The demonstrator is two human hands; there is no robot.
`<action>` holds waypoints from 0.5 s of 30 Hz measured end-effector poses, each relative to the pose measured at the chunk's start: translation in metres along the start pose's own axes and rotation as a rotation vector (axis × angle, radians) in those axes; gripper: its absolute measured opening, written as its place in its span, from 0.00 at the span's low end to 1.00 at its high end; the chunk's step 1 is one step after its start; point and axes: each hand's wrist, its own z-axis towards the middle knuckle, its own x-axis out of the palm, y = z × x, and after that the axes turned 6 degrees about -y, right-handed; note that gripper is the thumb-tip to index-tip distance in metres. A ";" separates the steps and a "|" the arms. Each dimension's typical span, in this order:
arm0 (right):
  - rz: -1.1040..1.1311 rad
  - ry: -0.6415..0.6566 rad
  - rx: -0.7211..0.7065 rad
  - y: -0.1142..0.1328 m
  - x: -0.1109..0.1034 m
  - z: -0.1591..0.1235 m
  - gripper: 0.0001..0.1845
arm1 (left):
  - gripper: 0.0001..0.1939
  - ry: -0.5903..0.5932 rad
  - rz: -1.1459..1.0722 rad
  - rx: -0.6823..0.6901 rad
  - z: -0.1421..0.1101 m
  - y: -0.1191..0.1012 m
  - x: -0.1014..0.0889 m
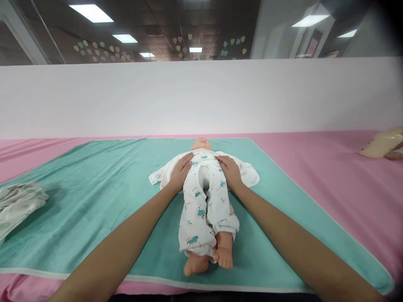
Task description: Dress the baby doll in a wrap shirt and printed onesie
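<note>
A baby doll lies on its back with its head away from me and its bare feet toward me. It wears white trousers printed with small teal animals, with an opening at the crotch. A white top spreads out under it, one sleeve to the left. My left hand rests flat along the left side of the doll's waist, fingers stretched out. On the other side, my right hand lies against the waist with fingers extended over the cloth. Both thumbs are hard to make out.
Under the doll is a teal blanket with a pale border, over a pink sheet. A crumpled pale printed cloth lies at the left edge. At far right is a beige object, partly cut off. A white wall stands behind.
</note>
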 end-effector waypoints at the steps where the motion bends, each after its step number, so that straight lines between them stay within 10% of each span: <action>1: 0.000 0.007 -0.023 -0.001 0.001 0.001 0.20 | 0.21 0.045 0.010 0.019 0.001 -0.001 -0.001; 8: 0.005 0.014 -0.167 -0.002 0.001 0.001 0.22 | 0.24 0.217 0.078 0.232 0.005 -0.007 -0.007; 15: 0.234 -0.044 0.131 -0.002 0.010 -0.004 0.21 | 0.24 0.206 -0.013 0.072 0.003 -0.007 -0.004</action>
